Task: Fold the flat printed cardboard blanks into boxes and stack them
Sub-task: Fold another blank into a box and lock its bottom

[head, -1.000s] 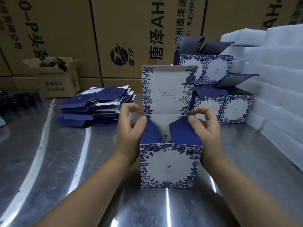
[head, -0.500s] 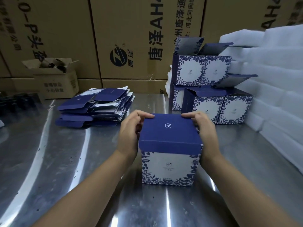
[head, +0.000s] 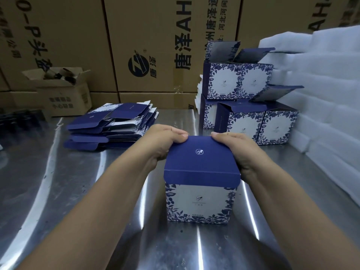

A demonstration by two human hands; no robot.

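Observation:
A blue-and-white floral box (head: 200, 201) stands upright on the steel table (head: 68, 191), close in front of me. Its dark blue lid (head: 200, 156) is folded down, with the tuck flap hanging outside over the front face. My left hand (head: 161, 143) grips the box's left side, thumb on the lid's far left corner. My right hand (head: 239, 151) grips the right side, thumb on the far right corner. A pile of flat blanks (head: 111, 125) lies at the back left. Folded boxes (head: 243, 106) with open lids are stacked at the back right.
Large brown cartons (head: 152, 45) wall off the back. A small open carton (head: 64, 90) sits at the back left. White foam sheets (head: 321, 84) are piled along the right edge. Dark objects (head: 17, 119) lie at the far left.
The lid stood upright while both hands folded the side flaps inward. It then came down over the top, and my thumbs now press its far corners.

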